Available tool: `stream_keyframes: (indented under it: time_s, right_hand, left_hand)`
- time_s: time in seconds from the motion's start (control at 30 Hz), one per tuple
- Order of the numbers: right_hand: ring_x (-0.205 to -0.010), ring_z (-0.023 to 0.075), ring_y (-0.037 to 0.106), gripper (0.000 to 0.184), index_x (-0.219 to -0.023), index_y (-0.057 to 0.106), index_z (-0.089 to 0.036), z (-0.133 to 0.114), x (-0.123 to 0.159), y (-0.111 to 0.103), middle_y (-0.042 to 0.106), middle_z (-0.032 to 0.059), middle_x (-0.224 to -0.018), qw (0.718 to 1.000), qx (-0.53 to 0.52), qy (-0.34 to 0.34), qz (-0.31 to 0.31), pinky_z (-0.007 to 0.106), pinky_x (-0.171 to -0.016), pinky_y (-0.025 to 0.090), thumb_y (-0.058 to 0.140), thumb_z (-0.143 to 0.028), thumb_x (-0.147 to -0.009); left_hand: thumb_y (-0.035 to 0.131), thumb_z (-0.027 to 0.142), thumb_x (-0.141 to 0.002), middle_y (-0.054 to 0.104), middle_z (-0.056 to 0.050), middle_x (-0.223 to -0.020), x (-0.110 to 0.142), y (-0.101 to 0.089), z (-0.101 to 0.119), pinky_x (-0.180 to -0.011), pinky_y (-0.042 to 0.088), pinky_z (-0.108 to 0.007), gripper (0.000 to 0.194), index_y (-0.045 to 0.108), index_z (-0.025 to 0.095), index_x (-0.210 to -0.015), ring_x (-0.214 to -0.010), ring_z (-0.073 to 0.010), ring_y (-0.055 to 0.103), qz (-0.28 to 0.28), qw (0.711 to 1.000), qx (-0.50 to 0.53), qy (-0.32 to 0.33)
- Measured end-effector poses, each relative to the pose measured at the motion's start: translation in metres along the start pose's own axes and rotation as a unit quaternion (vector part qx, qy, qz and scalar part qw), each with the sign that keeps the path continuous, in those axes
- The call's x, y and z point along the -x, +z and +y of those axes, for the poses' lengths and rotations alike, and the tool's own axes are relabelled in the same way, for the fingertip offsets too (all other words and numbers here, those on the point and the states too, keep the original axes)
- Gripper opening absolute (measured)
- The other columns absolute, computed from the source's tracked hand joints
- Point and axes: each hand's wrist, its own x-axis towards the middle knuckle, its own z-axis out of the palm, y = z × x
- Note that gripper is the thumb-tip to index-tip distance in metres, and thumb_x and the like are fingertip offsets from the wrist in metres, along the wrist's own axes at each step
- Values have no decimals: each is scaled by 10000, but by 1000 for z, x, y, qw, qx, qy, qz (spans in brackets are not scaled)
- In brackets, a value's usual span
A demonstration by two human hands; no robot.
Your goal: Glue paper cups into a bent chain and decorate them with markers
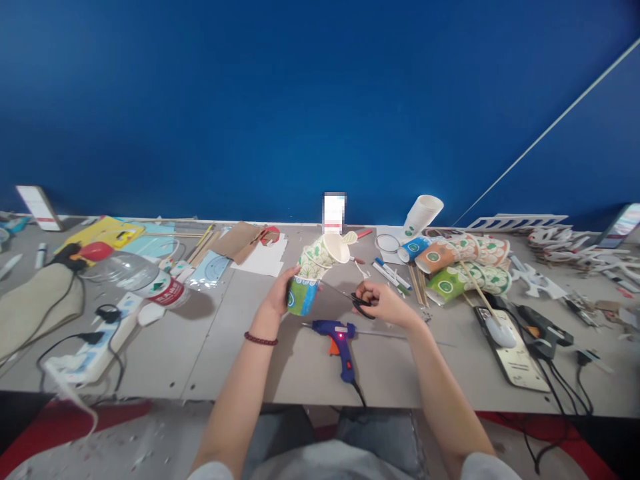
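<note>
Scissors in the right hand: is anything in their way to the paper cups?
Nothing visible stands between the scissors in the right hand and the paper cups in the left hand. The glue gun lies lower in the picture, outside that gap.

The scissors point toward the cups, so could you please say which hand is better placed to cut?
Probably the right hand: it holds the scissors by their handles, while the left hand grips the cups.

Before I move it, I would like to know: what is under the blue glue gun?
Gray tabletop shows around the glue gun. Whatever lies directly beneath its body is covered and cannot be seen.
</note>
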Motion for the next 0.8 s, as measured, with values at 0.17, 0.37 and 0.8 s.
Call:
stream_keyframes:
  time_s: [0.17,0.37,0.8]
  right_hand:
    - [-548,112,506,311,-779,512,-208,-4,3,-3,411,-84,-546,1000,2,-6,-6,258,-594,456,715,-423,-683]
    - [-549,103,511,268,-785,500,-210,-4,4,-6,382,-94,-558,1000,-2,-10,-28,255,-613,466,696,-378,-713]
    - [-565,115,521,190,-785,529,-203,-6,3,-3,500,-64,-571,998,63,-22,3,243,-563,397,655,-336,-731]
  left_hand:
    - [536,407,-771,725,-142,-754,-2,-2,-2,-626,542,-372,400,692,70,-919,-669,-273,698,-23,999,28,-31]
    - [521,401,-781,727,-136,-752,-2,0,-1,-594,539,-362,395,698,76,-921,-650,-268,695,-19,998,33,-54]
    - [573,361,-739,734,-130,-750,1,2,3,-650,542,-354,387,699,69,-959,-709,-275,707,20,1000,8,1]
